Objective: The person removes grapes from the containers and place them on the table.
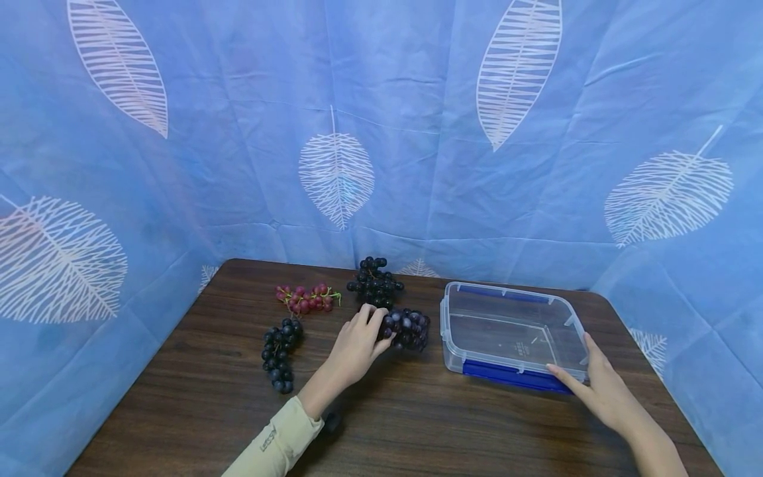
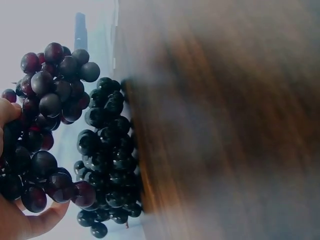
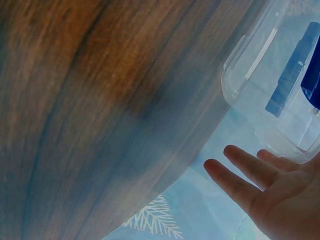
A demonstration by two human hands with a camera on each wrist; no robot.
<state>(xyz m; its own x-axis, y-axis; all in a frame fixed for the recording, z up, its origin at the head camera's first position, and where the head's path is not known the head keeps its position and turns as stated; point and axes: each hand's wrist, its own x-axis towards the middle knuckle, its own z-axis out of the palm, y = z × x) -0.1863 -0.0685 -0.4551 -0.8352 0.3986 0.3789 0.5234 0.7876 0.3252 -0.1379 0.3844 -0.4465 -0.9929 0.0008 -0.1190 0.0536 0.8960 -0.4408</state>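
My left hand (image 1: 356, 346) grips a bunch of dark purple grapes (image 1: 407, 328) near the middle of the table, its fingers curled around one end. In the left wrist view those purple grapes (image 2: 55, 90) hang in front of a bunch of black grapes (image 2: 107, 155). That black bunch (image 1: 375, 283) lies just behind the hand in the head view. At the right, a clear plastic food container (image 1: 501, 331) with blue clips lies flat. My right hand (image 1: 610, 397) touches its near right corner, thumb at the front edge. Straight, spread fingers (image 3: 240, 185) show in the right wrist view.
A small bunch of red grapes (image 1: 305, 299) lies at the back left. Nearer, another bunch of black grapes (image 1: 279, 354) sits left of my left forearm. A small dark round thing (image 1: 331, 422) lies beside the sleeve cuff. Blue leaf-print cloth (image 1: 405, 165) hangs behind the wooden table (image 1: 429, 424).
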